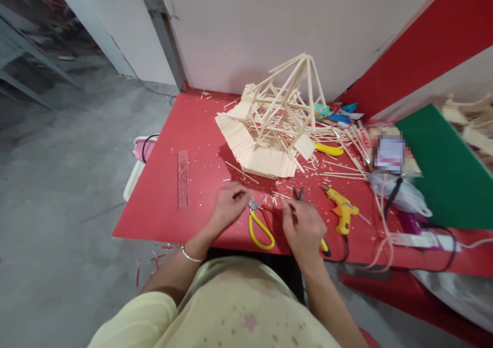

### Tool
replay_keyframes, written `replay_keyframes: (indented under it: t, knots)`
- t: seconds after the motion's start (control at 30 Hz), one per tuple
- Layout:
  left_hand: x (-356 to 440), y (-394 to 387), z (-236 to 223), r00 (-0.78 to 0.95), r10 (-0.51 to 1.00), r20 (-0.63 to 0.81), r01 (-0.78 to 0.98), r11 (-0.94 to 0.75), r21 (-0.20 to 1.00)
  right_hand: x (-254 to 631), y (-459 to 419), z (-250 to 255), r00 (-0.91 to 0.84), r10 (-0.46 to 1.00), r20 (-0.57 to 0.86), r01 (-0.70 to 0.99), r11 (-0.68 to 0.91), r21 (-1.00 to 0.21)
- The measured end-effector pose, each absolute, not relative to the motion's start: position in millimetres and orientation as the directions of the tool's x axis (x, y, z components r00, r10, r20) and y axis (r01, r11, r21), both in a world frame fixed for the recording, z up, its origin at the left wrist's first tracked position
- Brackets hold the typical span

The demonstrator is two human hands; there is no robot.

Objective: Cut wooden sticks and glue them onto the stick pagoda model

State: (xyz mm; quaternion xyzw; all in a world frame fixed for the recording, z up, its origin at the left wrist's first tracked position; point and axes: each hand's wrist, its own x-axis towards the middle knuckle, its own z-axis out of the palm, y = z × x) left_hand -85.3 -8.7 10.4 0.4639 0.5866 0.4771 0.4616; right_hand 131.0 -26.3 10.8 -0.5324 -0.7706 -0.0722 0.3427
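My left hand (228,204), with a bracelet on the wrist, is held over the red table (150,204), its fingers pinched together. Whatever may be between them is too small and blurred to make out. My right hand (305,230) is curled closed, thumb against the fingers, and its contents are hidden. Between the hands lie cutters (262,230) with one yellow and one red loop handle. Dark-jawed pliers (299,194) lie partly under my right hand. Just beyond stands a model of thin wooden sticks (265,161), with slatted panels around a pointed frame.
A clear ruler (183,178) lies at the left. To the right is a yellow glue gun (342,210) with its cord. Loose sticks (342,176), a yellow curved tool (329,149), plastic bags (400,194) and a green board (447,168) are farther right. Wood scraps litter the table.
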Motion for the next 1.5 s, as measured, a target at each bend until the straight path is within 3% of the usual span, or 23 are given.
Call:
replay_keyframes:
  t: [0.07,0.13,0.23,0.33,0.43,0.5,0.57,0.67,0.73,0.93,1.17,1.37,1.5]
  knots:
    - [-115,-3,-3,-0.193,0.981,0.025,0.5,0.077,0.863,122,-30,3,-0.255,0.835,0.488,0.883,0.407,-0.234]
    - [-133,4,-14,-0.142,0.988,0.057,0.734,0.066,0.676,113,-31,-4,-0.266,0.87,0.415,0.899,0.379,-0.218]
    - [-138,9,-21,-0.095,0.995,0.033,0.872,0.067,0.485,104,-32,-12,-0.239,0.899,0.367,0.929,0.321,-0.184]
    - [-133,6,-20,-0.123,0.991,0.056,0.872,0.081,0.484,106,-33,-20,-0.23,0.921,0.314,0.934,0.3,-0.195]
    - [-129,2,-20,-0.21,0.975,0.071,0.695,0.098,0.712,123,-37,-29,-0.179,0.939,0.293,0.932,0.257,-0.256]
    - [-124,-2,-23,-0.262,0.965,-0.001,0.427,0.117,0.897,142,-39,-31,-0.082,0.948,0.306,0.934,0.18,-0.307]
    - [-113,-6,-26,-0.232,0.965,-0.118,0.09,0.142,0.986,161,-42,-27,0.015,0.949,0.316,0.933,0.1,-0.346]
    - [-88,-12,-28,-0.036,0.968,-0.25,-0.328,0.225,0.918,180,-48,-12,0.075,0.939,0.336,0.928,0.058,-0.367]
    - [-71,-15,-27,0.096,0.949,-0.299,-0.484,0.307,0.82,183,-53,-2,0.08,0.93,0.359,0.915,0.074,-0.396]
    - [-33,-17,-5,0.248,0.892,-0.379,-0.573,0.45,0.685,175,-60,5,0.061,0.931,0.36,0.837,0.149,-0.526]
    - [-20,-16,11,0.277,0.892,-0.358,-0.571,0.452,0.686,175,-54,3,0.042,0.932,0.361,0.833,0.167,-0.527]
    - [-12,-9,16,0.293,0.885,-0.362,-0.594,0.465,0.656,157,-43,27,-0.003,0.933,0.361,0.658,0.274,-0.701]
    - [-7,-2,26,0.309,0.88,-0.361,-0.639,0.474,0.606,146,-33,41,0.003,0.919,0.394,0.624,0.306,-0.719]
